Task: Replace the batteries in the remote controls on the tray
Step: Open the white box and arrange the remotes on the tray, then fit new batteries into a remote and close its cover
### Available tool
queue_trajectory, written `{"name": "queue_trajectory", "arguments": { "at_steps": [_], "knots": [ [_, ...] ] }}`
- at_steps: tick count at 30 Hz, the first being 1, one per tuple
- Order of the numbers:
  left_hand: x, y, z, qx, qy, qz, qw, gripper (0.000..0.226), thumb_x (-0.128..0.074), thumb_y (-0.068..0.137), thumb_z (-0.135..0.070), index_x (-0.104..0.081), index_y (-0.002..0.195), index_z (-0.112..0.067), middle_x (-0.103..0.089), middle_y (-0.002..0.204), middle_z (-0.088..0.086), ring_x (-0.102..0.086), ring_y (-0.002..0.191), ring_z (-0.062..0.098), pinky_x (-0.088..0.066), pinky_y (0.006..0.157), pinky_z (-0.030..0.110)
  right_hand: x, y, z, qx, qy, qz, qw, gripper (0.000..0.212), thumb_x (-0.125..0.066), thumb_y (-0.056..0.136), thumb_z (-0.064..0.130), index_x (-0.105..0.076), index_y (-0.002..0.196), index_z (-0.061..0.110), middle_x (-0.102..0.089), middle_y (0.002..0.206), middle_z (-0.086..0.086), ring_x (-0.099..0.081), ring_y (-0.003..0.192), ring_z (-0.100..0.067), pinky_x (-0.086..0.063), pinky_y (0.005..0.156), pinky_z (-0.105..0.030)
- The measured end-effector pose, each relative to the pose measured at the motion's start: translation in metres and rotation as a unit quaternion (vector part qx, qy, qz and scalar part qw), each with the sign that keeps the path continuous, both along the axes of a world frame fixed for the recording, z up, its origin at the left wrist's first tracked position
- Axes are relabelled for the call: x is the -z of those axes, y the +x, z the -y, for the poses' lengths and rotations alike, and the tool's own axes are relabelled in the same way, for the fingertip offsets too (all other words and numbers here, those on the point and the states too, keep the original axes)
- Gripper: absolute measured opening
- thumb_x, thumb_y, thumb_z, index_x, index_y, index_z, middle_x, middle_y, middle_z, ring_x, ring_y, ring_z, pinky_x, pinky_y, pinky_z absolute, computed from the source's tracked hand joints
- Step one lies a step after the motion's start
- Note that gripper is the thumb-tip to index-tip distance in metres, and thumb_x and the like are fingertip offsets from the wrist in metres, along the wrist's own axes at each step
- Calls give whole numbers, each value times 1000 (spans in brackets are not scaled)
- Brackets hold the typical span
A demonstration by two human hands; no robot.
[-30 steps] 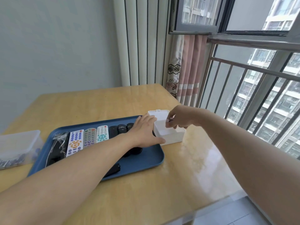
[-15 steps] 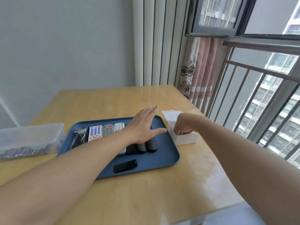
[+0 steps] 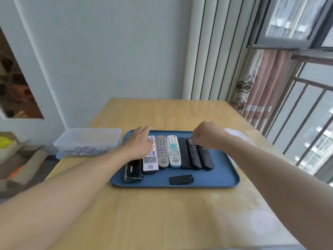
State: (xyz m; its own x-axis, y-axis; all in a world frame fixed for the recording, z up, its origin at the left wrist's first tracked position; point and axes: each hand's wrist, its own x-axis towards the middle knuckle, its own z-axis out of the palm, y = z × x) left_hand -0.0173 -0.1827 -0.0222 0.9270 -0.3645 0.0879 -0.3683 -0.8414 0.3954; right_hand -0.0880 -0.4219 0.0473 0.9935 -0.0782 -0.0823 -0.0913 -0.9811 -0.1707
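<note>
A blue tray (image 3: 225,177) on the wooden table holds a row of several remote controls. From the left these are a black one in clear wrap (image 3: 134,170), a white one (image 3: 151,160), a grey one (image 3: 162,152), a white-and-teal one (image 3: 173,150) and three black ones (image 3: 195,158). A loose black battery cover (image 3: 181,179) lies in front of them. My left hand (image 3: 139,143) hovers flat over the white remote's top, fingers straight. My right hand (image 3: 207,136) is above the black remotes, fingertips pinched on what looks like a small pale battery.
A clear lidded box (image 3: 86,141) with batteries inside stands left of the tray. The open white box (image 3: 237,135) is partly hidden behind my right wrist. A wall is behind the table (image 3: 162,213), and a railing and curtain are to the right.
My right hand left the white box and moved left over the black remotes. My left hand swung from the box to the tray's left end. The view turned left.
</note>
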Motion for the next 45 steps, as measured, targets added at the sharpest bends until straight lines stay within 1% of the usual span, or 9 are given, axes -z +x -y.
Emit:
{"name": "queue_trajectory", "arguments": {
  "at_steps": [3,12,17,21,23,26,35,41,45],
  "knots": [
    [8,-10,-20,7,-3,-8,1000,61,-43,106,-24,-18,160,-13,-18,168,4,-10,155,19,-13,126,37,17,4,-41,-50,4,49,998,34,-61,96,35,-66,129,28,-67,127,3,-64,108,-21,-57,86,-37],
    [-26,-27,-92,19,-57,123,991,67,-54,94,-13,-31,156,-22,-32,163,3,-21,153,16,-14,122,29,34,32,-144,-171,102,135,970,36,-62,94,32,-63,130,32,-63,131,6,-61,113,-19,-53,91,-42],
    [-28,-1,-186,38,108,160,980,94,-57,83,-75,-27,158,-26,-29,164,-5,-13,155,10,3,127,38,34,42,-211,-285,8,152,946,57,-59,95,42,-46,149,30,-48,152,4,-44,138,-21,-40,110,-37],
    [-14,4,-239,13,215,80,973,104,-63,83,-71,-14,162,-26,-12,169,-7,-3,156,11,0,126,33,48,47,-251,-296,-87,133,942,48,-56,92,27,-50,140,23,-56,140,-1,-53,127,-30,-48,90,-36],
    [-4,4,-245,-15,135,58,989,98,-69,87,-57,-15,161,-22,-15,169,-3,-10,156,13,-6,122,27,54,49,-259,-288,-124,157,936,38,-54,88,12,-57,124,20,-64,117,0,-61,104,-29,-40,66,-32],
    [10,8,-247,-82,-16,45,996,109,-81,78,-52,-16,161,-24,-24,167,-2,-25,152,17,-21,120,30,51,49,-265,-282,-169,182,927,30,-50,85,4,-57,112,17,-67,99,-2,-55,76,-27,-30,59,-32],
    [32,12,-240,-177,-295,-28,938,145,-100,56,-23,-1,161,-37,-38,151,-10,-39,127,3,-32,99,21,29,52,-268,-319,-238,177,900,41,-55,80,13,-59,120,16,-62,82,-3,-52,68,-30,-34,57,-31],
    [35,13,-243,-184,-313,-61,930,147,-98,61,-25,11,158,-43,-33,160,-4,-40,137,13,-34,100,24,-7,83,-254,-277,-79,181,940,62,-52,86,23,-47,145,40,-69,126,-4,-65,110,-31,-51,80,-32],
    [28,15,-244,-155,-296,-77,939,145,-97,60,-32,9,158,-46,-24,166,-2,-32,148,16,-33,100,22,-6,121,-234,-182,-14,307,934,53,-52,91,-1,-62,134,28,-61,132,-2,-50,122,-26,-42,95,-33]
  ]
}}
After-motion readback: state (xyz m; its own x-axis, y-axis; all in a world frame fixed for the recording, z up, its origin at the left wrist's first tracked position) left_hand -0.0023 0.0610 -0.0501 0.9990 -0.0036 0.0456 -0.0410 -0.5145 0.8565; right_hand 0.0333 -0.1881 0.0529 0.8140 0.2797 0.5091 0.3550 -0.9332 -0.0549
